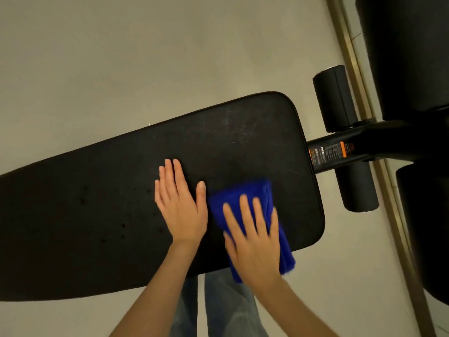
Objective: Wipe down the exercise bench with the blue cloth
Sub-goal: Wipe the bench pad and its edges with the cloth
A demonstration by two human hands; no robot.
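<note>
- Pale smooth floor [121,57]: lies all round, beyond and to either side of both grips.
- Long black padded counter [243,132] of the exercise bench: runs from far left of the left grip to its rounded end just right of the right grip. Faint pale scuffing shows beyond the grips.
- Black metal frame with an orange-edged label [328,152] and two black foam rollers [334,98]: to the right of the right grip, apart from it.
- Blue-jeaned legs [228,307]: below the grips, beside the counter's near edge.
- Left grip [181,205]: flat on the counter, fingers straight and spread, holding nothing.
- Right grip [252,242]: blurred; fingers straight, pressing down on the cloth.
- Folded bright blue fleecy cloth [240,188]: under the right grip, just beside the left grip's thumb, overhanging the near edge.
- Small dark specks [121,224]: left of the left grip.
- Step in hand, as judged: wiping the rounded end. The next move calls for firm, flat strokes leftward across the specks, with the left grip shifted clear.
- Containers: none in view.
</note>
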